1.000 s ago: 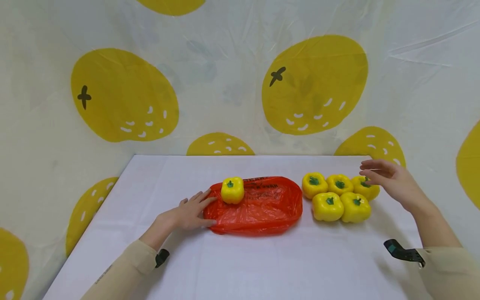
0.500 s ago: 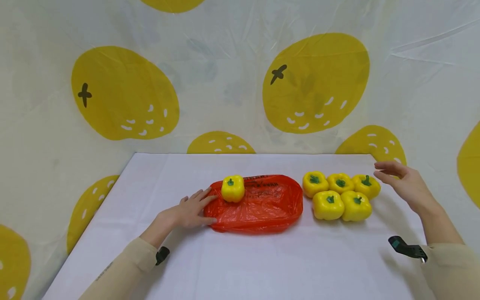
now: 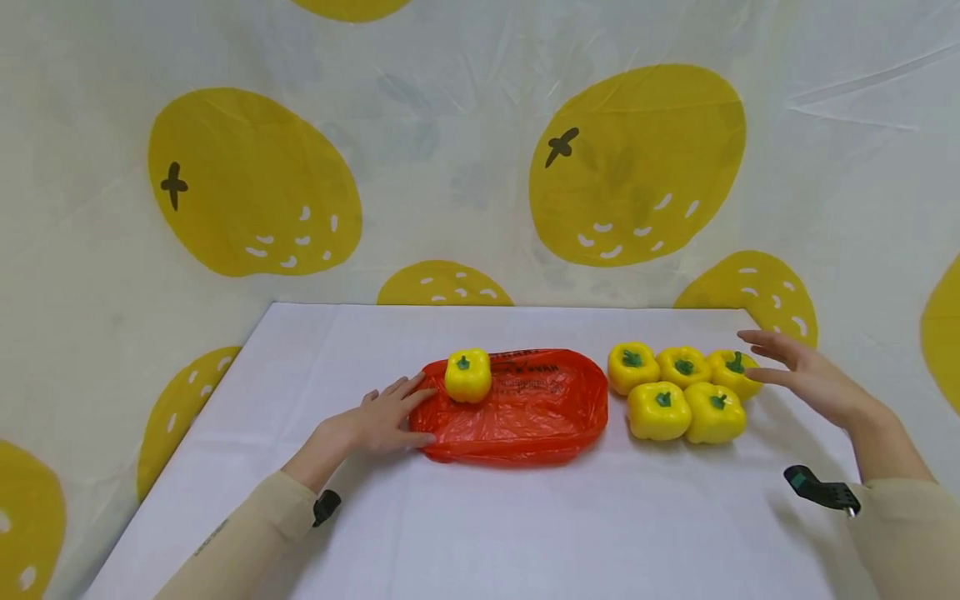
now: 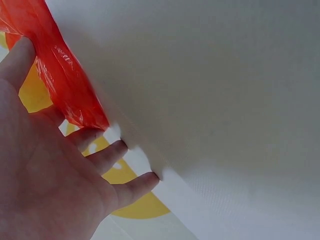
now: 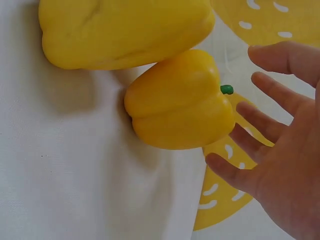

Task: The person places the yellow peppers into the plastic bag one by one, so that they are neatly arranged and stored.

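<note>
We are looking into a curtained-off nook: a pale, creased curtain printed with big yellow fruits point(image 3: 450, 183) surrounds the flat, white-covered desk point(image 3: 540, 533) at back and sides. We cannot tell the room beyond.

A pale backdrop point(image 3: 450, 183) printed with large yellow fruit shapes point(image 3: 637, 192) rises behind the white table point(image 3: 525, 533).
</note>
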A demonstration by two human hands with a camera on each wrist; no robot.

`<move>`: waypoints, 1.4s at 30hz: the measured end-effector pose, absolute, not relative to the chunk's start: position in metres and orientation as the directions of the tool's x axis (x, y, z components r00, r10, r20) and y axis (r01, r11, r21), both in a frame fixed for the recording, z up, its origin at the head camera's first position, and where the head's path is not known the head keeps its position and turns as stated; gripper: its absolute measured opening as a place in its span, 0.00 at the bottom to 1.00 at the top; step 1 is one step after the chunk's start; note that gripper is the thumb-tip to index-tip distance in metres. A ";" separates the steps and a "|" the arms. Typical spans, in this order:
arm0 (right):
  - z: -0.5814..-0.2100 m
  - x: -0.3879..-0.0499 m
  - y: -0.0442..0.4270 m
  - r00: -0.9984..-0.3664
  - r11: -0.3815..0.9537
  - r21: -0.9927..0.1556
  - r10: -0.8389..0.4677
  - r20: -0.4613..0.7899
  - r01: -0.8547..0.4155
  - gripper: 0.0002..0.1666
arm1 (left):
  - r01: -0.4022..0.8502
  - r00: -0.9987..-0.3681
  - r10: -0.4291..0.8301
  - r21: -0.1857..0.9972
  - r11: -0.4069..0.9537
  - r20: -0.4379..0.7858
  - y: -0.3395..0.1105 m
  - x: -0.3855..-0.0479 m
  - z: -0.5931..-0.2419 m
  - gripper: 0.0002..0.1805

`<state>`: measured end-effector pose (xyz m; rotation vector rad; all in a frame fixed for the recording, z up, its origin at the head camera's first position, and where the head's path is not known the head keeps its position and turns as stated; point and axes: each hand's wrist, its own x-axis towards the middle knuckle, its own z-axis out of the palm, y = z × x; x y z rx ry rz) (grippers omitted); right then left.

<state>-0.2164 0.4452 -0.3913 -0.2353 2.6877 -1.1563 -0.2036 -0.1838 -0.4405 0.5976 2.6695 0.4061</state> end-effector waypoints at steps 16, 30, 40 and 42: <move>-0.403 -0.221 0.448 -0.940 0.679 -0.726 -0.308 -0.149 -0.107 0.49 | 0.385 -0.832 0.481 0.335 0.860 -0.278 -0.183 -0.205 -0.439 0.47; -0.406 -0.224 0.444 -0.934 0.692 -0.717 -0.308 -0.180 -0.090 0.49 | 0.373 -0.836 0.473 0.344 0.862 -0.278 -0.185 -0.205 -0.443 0.48; -0.403 -0.223 0.446 -0.940 0.736 -0.670 -0.289 -0.179 -0.099 0.45 | 0.363 -0.834 0.467 0.347 0.865 -0.292 -0.184 -0.204 -0.441 0.48; -0.403 -0.222 0.447 -0.940 0.739 -0.666 -0.293 -0.173 -0.107 0.45 | 0.363 -0.835 0.466 0.344 0.866 -0.293 -0.184 -0.205 -0.441 0.48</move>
